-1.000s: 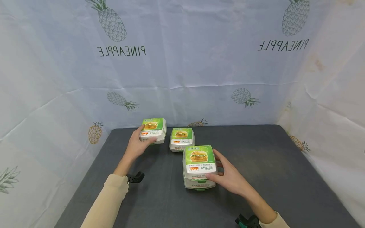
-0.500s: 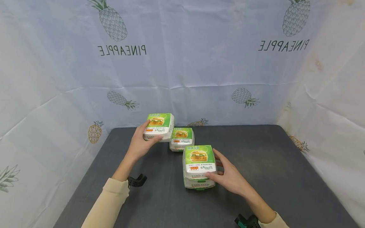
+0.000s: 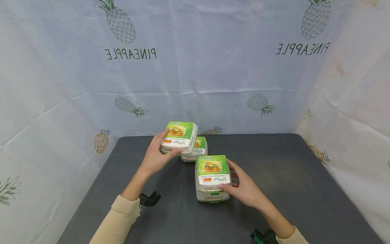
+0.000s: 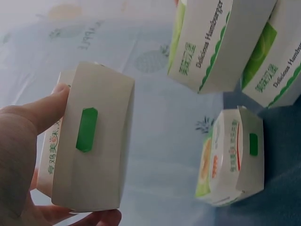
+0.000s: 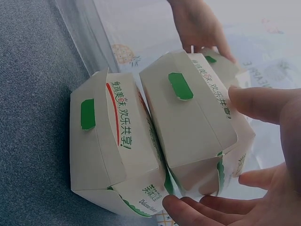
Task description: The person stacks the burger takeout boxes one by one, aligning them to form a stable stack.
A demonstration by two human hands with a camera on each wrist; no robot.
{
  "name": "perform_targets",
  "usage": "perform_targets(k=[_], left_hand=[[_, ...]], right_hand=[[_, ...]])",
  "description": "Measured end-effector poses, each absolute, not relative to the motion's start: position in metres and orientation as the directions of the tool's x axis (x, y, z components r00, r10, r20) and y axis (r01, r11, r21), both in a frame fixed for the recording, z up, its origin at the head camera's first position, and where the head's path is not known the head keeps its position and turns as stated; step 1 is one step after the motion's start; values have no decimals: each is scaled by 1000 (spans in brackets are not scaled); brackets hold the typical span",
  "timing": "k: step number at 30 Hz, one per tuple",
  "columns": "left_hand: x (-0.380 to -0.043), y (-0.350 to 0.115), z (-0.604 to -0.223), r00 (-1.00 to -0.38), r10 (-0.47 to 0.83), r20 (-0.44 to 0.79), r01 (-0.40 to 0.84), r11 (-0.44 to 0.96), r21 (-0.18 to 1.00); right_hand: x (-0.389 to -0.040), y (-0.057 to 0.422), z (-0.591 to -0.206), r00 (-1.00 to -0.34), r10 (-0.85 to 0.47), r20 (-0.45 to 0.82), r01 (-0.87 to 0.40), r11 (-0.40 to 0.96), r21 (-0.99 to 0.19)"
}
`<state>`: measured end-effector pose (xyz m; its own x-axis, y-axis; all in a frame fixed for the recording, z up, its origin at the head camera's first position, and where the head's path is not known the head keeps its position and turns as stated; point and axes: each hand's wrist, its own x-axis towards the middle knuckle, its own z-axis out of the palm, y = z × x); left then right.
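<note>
My left hand [image 3: 156, 156] grips a green-and-white paper burger box [image 3: 179, 135], thumb on the near side and fingers round the left. It hangs above the table and overlaps a second burger box [image 3: 201, 154] at the back, which stands on the table. Nearer me, two more such boxes are stacked. My right hand [image 3: 243, 189] holds the upper box [image 3: 212, 169] from the right, thumb at its front. The lower box [image 5: 113, 146] rests on the table beneath it. In the left wrist view, the held box [image 4: 94, 141] shows its green tab.
All of this is on a dark grey table [image 3: 274, 169]. A pale cloth with pineapple prints [image 3: 195, 67] hangs behind it and along both sides. A black wrist camera [image 3: 149, 199] sits on the left wrist, another [image 3: 264, 237] on the right.
My left hand has carried its burger box to the right, from beside the back box to partly in front of it. The right hand and the stack stay where they were.
</note>
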<state>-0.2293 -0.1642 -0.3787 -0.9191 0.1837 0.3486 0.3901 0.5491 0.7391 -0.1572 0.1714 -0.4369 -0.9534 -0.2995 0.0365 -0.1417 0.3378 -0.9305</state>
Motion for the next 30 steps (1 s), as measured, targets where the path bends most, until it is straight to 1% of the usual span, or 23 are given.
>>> perform_targets(k=[9,17,20,25,30], left_hand=[[-217,-148,-377,-910,233,343,414,520,747],[-210,-128,-376,-887,302,350,457,468,757],[-208,-123,-377,-881,321,348,466,452,761],[-203,-117,-381,-875,347,337,473,467,747],[-199,-114,-384,-880,356,315,461,479,747]], right_hand=[[-156,171,-435,-951,-306,45,-150,330,-932],[-156,172,-435,-948,-314,55,-161,322,-933],[-156,172,-435,-950,-307,58,-165,335,-927],[-156,173,-435,-955,-289,61,-168,362,-917],[-153,174,-433,-959,-273,79,-192,417,-888]])
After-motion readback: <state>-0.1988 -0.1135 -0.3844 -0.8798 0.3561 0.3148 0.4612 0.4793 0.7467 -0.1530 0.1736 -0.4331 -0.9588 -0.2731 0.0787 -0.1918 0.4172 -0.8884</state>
